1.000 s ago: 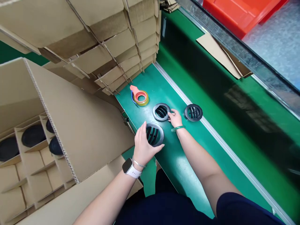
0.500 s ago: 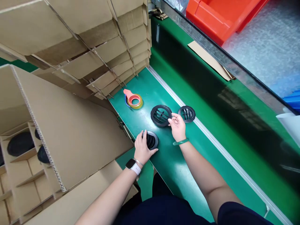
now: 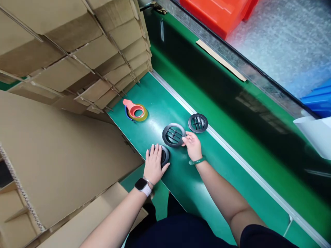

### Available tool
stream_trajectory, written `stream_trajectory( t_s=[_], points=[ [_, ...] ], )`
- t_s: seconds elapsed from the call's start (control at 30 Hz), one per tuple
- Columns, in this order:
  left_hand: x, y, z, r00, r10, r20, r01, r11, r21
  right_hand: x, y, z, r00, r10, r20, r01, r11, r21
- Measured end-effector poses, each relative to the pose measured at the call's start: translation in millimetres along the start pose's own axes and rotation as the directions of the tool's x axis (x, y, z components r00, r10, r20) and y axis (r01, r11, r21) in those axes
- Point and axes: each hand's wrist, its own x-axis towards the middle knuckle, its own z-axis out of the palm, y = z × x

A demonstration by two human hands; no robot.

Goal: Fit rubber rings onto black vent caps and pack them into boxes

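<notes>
Right now I am working at a green-topped bench [image 3: 157,100] where three round black louvred air vents are lying flat, and I am taking the middle vent [image 3: 173,135] as my landmark. My right hand [image 3: 192,146] is sitting just to its right, with my fingertips [image 3: 184,144] touching its rim; I cannot tell whether they are pinching it. My left hand [image 3: 154,165] is reaching just below and left of the middle vent, with its fingers spread and lying over the near vent [image 3: 165,155], which is showing only along its right side. The far vent [image 3: 198,123] is lying up and to the right of the middle vent, near it but not touching it, and just beyond my right hand. A roll of clear tape [image 3: 138,113] with a salmon-coloured cutter [image 3: 130,107] is resting farther up and left of the middle vent, well apart from both hands. Stacked cardboard dividers [image 3: 77,58] are looming beyond it on the left, while an orange crate [image 3: 214,13] is sitting far beyond it. A smartwatch [image 3: 141,185] is circling my left wrist, and a green bangle [image 3: 197,161] is circling my right.
</notes>
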Motion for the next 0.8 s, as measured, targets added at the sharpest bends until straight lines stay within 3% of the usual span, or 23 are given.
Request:
stream_trajectory(
  t_s=[0.07, 0.13, 0.17, 0.23, 0.3, 0.37, 0.47, 0.6, 0.7, 0.8],
  points=[
    [1, 1, 3.2, 1.000, 0.004, 0.028, -0.005, 0.999, 0.033, -5, 10, -3, 1.000, -0.002, -0.020, -0.001, 0.987, -0.160],
    [2, 3, 4.8, 0.999, -0.006, 0.054, 0.004, 0.999, 0.048, -13, 8, -5, 0.990, -0.139, -0.038, 0.114, 0.916, -0.386],
    [2, 3, 4.8, 0.998, -0.010, 0.065, 0.006, 0.999, 0.048, -17, 4, -4, 0.970, -0.241, 0.013, 0.214, 0.831, -0.513],
    [2, 4, 3.0, 0.997, -0.010, 0.075, 0.007, 0.999, 0.041, -22, -5, 1, 0.883, -0.380, 0.277, 0.461, 0.586, -0.667],
    [1, 5, -0.1, 0.997, -0.012, 0.071, 0.010, 1.000, 0.028, -19, -11, 9, 0.767, -0.340, 0.544, 0.641, 0.406, -0.651],
    [0, 6, -3.6, 0.997, -0.035, 0.062, 0.034, 0.999, 0.009, -8, -12, 18, 0.723, -0.249, 0.645, 0.690, 0.315, -0.652],
    [3, 9, -7.3, 0.985, -0.169, 0.030, 0.170, 0.984, -0.053, 13, -12, 30, 0.772, -0.189, 0.607, 0.635, 0.267, -0.725],
    [13, 12, -9.2, 0.953, -0.298, 0.045, 0.301, 0.929, -0.217, 24, -17, 37, 0.797, -0.178, 0.578, 0.605, 0.240, -0.759],
    [3, 11, -13.1, 0.962, -0.266, 0.055, 0.271, 0.921, -0.279, 23, -18, 41, 0.850, -0.178, 0.497, 0.526, 0.224, -0.820],
    [-39, 3, -25.3, 0.985, -0.157, 0.065, 0.170, 0.927, -0.334, 26, -13, 46, 0.876, -0.201, 0.439, 0.476, 0.207, -0.855]
  ],
)
